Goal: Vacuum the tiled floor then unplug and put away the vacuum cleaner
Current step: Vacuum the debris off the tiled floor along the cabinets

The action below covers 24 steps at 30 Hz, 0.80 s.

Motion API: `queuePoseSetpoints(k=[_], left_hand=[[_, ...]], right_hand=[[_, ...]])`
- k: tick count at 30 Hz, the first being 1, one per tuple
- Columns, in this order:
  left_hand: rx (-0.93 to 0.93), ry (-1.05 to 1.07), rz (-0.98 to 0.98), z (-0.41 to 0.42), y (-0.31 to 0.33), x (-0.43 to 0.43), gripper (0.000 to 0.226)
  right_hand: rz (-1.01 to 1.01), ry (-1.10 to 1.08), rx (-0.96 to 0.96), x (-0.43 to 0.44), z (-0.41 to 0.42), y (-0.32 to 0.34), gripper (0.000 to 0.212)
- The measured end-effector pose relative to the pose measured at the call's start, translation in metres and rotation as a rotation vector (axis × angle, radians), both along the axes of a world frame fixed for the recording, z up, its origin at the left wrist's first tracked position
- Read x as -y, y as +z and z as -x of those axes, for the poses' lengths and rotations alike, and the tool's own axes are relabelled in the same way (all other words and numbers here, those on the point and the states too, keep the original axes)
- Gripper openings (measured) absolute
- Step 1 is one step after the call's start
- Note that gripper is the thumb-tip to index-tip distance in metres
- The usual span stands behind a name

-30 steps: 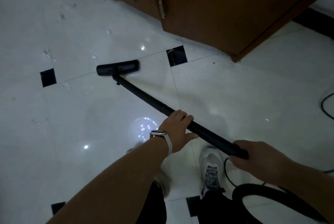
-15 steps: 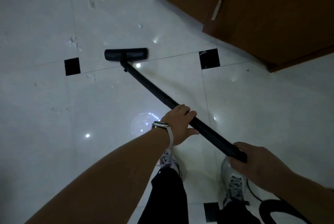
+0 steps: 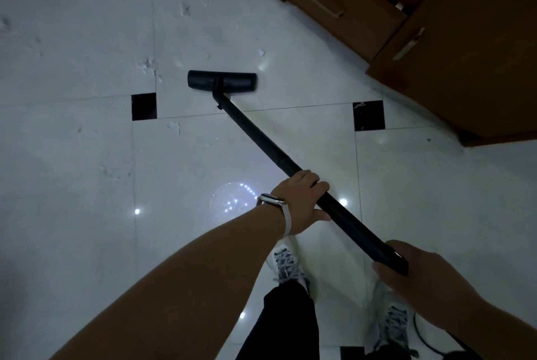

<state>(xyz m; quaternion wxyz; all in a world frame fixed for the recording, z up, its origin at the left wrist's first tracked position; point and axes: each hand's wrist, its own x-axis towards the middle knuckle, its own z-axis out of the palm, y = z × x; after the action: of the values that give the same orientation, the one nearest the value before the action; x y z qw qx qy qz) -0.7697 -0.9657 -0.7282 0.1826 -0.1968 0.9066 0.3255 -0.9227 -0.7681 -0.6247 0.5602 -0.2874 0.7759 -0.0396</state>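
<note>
A black vacuum wand [image 3: 261,141] runs from the lower right up to a flat floor head [image 3: 222,80] resting on the white tiled floor [image 3: 87,214]. My left hand [image 3: 302,202], with a watch on the wrist, grips the middle of the wand. My right hand [image 3: 418,275] grips its near end. White scraps of debris [image 3: 148,66] lie left of and beyond the floor head. The vacuum body and plug are out of sight.
A brown wooden cabinet [image 3: 436,49] with drawer handles stands at the upper right, close to the floor head. My two sneakers [image 3: 287,266] stand below the wand. A thin black cord [image 3: 418,333] curves by my right foot. Small black inset tiles [image 3: 143,106] mark the tile corners.
The floor head has slid forward past the tile seam, nearer the debris. I have stepped forward, and the cabinet now sits further right in view. Both hands keep their hold.
</note>
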Motion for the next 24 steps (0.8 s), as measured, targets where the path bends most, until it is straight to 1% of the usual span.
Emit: queuePoseSetpoints(k=[5, 13, 16, 21, 24], left_hand=[[-0.007, 0.011, -0.003, 0.003, 0.001, 0.018, 0.062], [0.006, -0.016, -0.003, 0.036, -0.01, 0.022, 0.064], [0.007, -0.034, -0.004, 0.047, -0.009, 0.024, 0.063], [0.014, -0.041, 0.018, 0.074, -0.008, 0.033, 0.064], [0.033, -0.05, 0.029, 0.092, -0.011, 0.041, 0.065]], right_hand=[[0.009, 0.0, -0.028, 0.016, 0.002, 0.0, 0.016], [0.03, -0.04, -0.029, 0.019, 0.026, -0.01, 0.011], [-0.005, -0.028, -0.048, 0.018, 0.035, -0.011, 0.008], [-0.016, 0.028, -0.036, 0.03, 0.065, -0.012, 0.017], [-0.011, 0.062, -0.058, 0.037, 0.085, -0.016, 0.018]])
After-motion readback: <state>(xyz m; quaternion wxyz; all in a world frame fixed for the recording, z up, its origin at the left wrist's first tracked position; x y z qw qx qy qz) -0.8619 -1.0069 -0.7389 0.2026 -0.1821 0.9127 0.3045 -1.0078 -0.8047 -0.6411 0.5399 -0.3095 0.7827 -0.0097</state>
